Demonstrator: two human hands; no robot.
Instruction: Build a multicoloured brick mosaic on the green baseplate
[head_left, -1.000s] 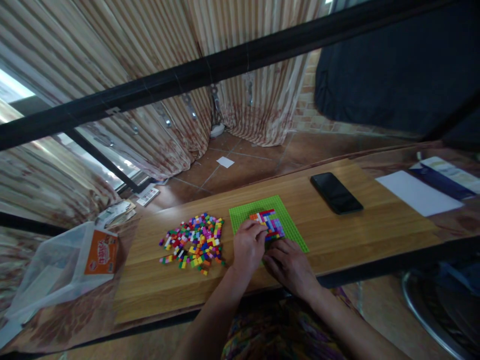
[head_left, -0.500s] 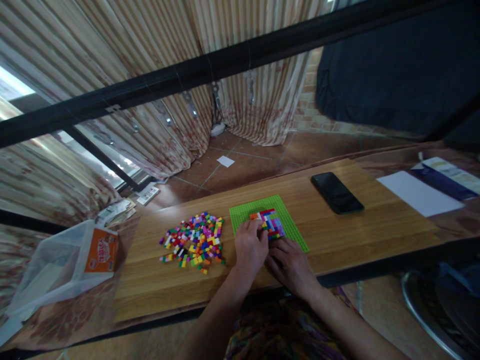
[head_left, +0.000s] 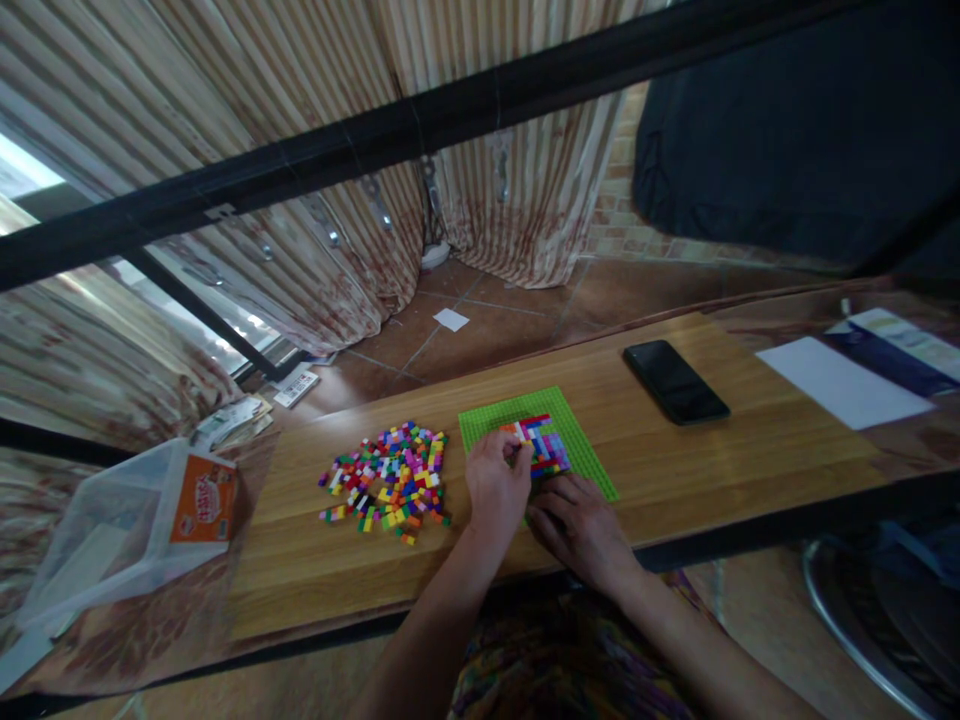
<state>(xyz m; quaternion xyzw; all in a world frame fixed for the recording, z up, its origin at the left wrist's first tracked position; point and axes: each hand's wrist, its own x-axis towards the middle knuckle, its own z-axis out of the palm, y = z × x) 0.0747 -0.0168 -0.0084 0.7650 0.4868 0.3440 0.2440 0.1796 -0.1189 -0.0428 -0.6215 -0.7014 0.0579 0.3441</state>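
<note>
A green studded baseplate (head_left: 581,455) lies on the wooden board, carrying a patch of toy bricks (head_left: 551,450) in red, blue, purple and white. At the left side of that patch is my left hand (head_left: 499,480), its thumb and forefinger pinched together; whatever is between them is too small or hidden to make out. My right hand (head_left: 581,525) rests at the near edge of the baseplate, just below the bricks, fingers stretched out and lying down. Left of both hands spreads a loose pile of small multicoloured bricks (head_left: 397,470).
A black phone (head_left: 675,382) lies on the wooden board (head_left: 300,580), right of the baseplate. Beyond it are a white sheet (head_left: 844,382) and a blue-and-white packet (head_left: 900,350). A clear plastic bin (head_left: 120,540) with an orange label stands at the left. A dark bar (head_left: 420,125) crosses behind.
My left hand has drawn back slightly to the left, uncovering a little more of the bricks. My right hand stays almost where it was.
</note>
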